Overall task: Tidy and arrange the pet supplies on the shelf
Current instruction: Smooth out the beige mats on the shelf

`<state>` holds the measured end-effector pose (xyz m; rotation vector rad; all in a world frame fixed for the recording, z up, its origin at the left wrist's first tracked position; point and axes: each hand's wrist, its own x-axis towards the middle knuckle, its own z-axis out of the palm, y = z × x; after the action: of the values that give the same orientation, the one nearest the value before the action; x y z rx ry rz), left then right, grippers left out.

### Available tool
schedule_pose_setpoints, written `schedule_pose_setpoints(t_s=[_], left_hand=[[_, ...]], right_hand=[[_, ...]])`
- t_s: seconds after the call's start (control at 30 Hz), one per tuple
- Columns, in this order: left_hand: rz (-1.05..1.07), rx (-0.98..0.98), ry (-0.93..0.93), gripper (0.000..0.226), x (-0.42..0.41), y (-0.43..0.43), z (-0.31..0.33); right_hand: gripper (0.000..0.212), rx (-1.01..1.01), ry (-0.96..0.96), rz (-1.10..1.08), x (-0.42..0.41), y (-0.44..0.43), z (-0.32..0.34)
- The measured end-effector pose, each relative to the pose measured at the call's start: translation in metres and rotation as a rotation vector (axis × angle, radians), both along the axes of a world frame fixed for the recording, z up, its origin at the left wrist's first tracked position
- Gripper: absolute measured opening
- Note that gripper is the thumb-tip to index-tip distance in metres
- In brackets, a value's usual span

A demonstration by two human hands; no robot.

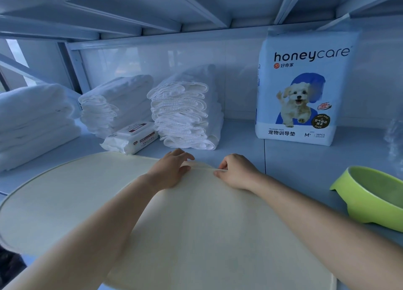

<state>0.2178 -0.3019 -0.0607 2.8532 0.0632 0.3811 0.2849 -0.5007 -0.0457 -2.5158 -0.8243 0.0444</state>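
On the shelf [294, 163], folded white towels [32, 119] lie stacked at nine o'clock. Toward eleven stands a stack of white pads [113, 102] with a wipes pack [130, 140] lying at its front, and a second pad stack [183, 115] at twelve. The cream mat [65, 202] lies flat across the shelf's front, from eight o'clock to five. The left hand [170, 170] rests on the mat's far edge, fingers spread, grasping nothing. Just beside it, the right hand [235, 172] pinches that edge with curled fingers. The honeycare bag [305, 89] stands upright at one o'clock, and a green bowl [375, 198] sits at three.
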Motion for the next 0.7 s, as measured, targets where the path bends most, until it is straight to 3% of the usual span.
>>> schedule_pose_setpoints(t_s=[0.33, 0.5, 0.7], left_hand=[[-0.013, 0.001, -0.043, 0.025, 0.007, 0.004, -0.003], [0.037, 0.059, -0.095, 0.024, 0.013, 0.003, 0.005], [0.043, -0.004, -0.153, 0.03, 0.014, -0.001, 0.002]], right_hand=[[0.014, 0.142, 0.046, -0.032, 0.004, -0.002, -0.004], [0.015, 0.149, 0.006, -0.052, 0.01, 0.002, 0.0], [0.015, 0.134, -0.072, -0.071, 0.015, 0.004, -0.004]])
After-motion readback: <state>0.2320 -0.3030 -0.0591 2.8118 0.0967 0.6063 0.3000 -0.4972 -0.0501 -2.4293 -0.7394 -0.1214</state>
